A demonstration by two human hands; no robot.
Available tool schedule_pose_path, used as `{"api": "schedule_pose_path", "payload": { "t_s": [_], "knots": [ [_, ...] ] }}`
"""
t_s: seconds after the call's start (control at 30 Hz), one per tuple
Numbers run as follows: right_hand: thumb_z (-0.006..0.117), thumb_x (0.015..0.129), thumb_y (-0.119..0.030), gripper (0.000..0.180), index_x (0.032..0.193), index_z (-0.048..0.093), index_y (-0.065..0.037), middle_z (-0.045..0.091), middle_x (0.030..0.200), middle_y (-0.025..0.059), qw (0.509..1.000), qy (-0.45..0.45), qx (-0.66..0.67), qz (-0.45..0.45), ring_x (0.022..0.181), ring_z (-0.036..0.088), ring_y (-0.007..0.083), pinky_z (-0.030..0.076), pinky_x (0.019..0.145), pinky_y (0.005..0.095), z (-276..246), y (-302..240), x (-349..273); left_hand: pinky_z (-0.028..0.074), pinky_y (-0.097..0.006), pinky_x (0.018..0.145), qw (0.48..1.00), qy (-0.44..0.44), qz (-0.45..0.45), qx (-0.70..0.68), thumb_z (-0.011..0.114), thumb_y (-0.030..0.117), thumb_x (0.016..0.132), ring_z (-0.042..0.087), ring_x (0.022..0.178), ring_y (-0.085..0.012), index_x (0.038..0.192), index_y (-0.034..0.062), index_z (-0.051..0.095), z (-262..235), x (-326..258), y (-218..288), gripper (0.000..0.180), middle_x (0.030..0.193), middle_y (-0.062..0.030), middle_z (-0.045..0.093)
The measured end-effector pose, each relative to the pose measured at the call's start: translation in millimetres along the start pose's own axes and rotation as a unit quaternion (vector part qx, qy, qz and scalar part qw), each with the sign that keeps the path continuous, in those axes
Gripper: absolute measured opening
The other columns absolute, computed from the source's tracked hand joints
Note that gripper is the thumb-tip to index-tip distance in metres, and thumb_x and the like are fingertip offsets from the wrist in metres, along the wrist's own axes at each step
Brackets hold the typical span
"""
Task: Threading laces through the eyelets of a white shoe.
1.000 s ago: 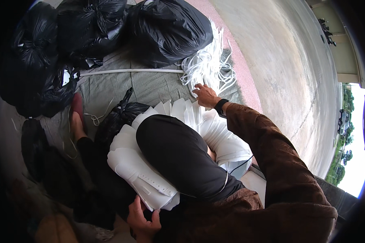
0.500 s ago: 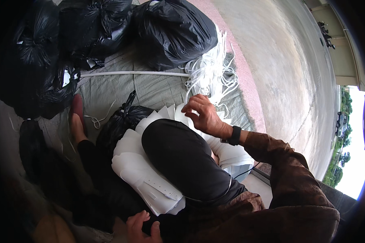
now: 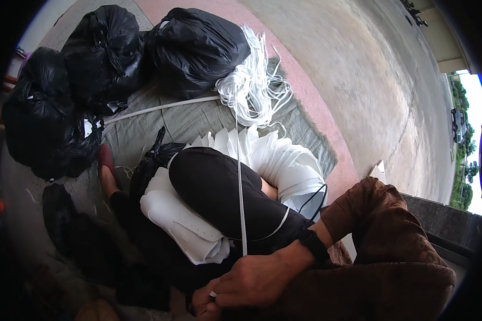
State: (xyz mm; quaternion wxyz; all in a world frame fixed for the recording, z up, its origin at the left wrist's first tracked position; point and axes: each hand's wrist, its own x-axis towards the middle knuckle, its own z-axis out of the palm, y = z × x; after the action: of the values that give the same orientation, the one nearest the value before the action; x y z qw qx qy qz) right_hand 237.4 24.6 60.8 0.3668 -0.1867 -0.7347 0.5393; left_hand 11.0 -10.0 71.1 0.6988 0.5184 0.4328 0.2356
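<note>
A narrow white strap (image 3: 240,198) runs taut from a tangled heap of white straps (image 3: 249,93), over my black-clad knee, down to my lap. My right hand (image 3: 260,281), a black band at its wrist, is closed on the strap. Against its fingertips, my left hand (image 3: 202,303) is curled, partly cut off by the lower edge. A small white tip shows where the fingers meet; what the left fingers grip is hidden. Overlapping white curved sheets (image 3: 300,168) fan out beyond my knee, and more white sheets (image 3: 182,224), with small holes, lie stacked on its near side.
Several full black plastic bags (image 3: 198,51) stand at the far left and top. A white rod (image 3: 163,107) lies on the grey-green tarp (image 3: 171,120). A smaller black bag (image 3: 155,158) sits beside the white sheets. Concrete ground (image 3: 353,69) stretches to the right, past a pink border.
My right hand has come down from above the sheets to my lap, drawing a white strap from the heap. It now meets my left hand. The view has shifted slightly.
</note>
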Motion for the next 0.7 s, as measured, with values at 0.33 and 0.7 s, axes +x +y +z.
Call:
{"api": "schedule_pose_path", "payload": {
  "t_s": [0.33,0.7],
  "knots": [
    [0.058,0.086,-0.013,0.023,0.102,0.047,-0.001,0.058,0.075,0.0120,0.991,0.021,-0.133,0.005,0.065,0.063,0.0339,0.049,0.052,0.0428,12.7,3.8,-19.5,0.028,-0.034,0.056,0.958,0.133,-0.010,-0.253,0.044,0.021,0.106,0.031,0.058,-0.0142,0.074,0.0057,0.045,-3.3,-37.8,27.5,0.035,0.064,-0.0035,0.036],
    [0.062,0.090,-0.012,0.012,0.084,0.053,-0.007,0.060,0.075,0.0114,0.794,-0.076,-0.554,0.239,0.071,0.063,0.0326,0.050,0.062,0.0438,-280.9,51.9,-185.9,0.046,-0.040,0.082,0.534,0.787,-0.252,0.175,0.054,0.019,0.099,0.057,0.085,-0.0276,0.098,-0.0022,0.060,-355.5,-396.2,-101.9,0.022,0.089,-0.0180,0.059]
  ]
}}
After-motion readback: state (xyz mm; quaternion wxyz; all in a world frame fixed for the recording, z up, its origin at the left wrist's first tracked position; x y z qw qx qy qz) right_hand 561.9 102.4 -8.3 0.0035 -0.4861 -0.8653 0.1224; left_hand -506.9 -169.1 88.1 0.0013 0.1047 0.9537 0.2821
